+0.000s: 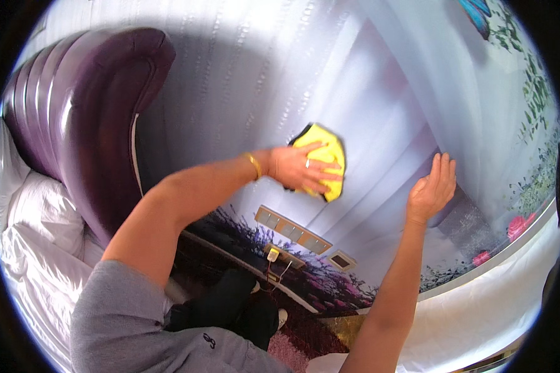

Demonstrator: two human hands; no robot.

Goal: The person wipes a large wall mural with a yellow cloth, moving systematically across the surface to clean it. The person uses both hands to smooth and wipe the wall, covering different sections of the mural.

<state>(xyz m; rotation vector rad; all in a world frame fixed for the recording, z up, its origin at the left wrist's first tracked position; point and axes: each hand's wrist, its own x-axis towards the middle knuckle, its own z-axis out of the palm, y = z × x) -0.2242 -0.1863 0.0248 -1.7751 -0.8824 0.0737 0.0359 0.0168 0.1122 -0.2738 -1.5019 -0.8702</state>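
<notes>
My left hand (pixel 303 170), wearing a ring, lies with spread fingers on a yellow cloth (pixel 335 161) with dark edging, pressing it flat against a wall covered with a printed mural (pixel 233 107). To the right, my right hand (pixel 433 186) is raised at the mural wall with its fingers straight and held together; it holds nothing. Whether its palm or edge touches the wall is hard to tell.
A purple padded headboard (pixel 102 107) and white bedding (pixel 42 205) stand at the left. Below the cloth are a switch panel (pixel 291 229), a socket with a plugged-in charger (pixel 273 254) and a thermostat-like panel (pixel 341 260). White fabric (pixel 480 303) spans the lower right.
</notes>
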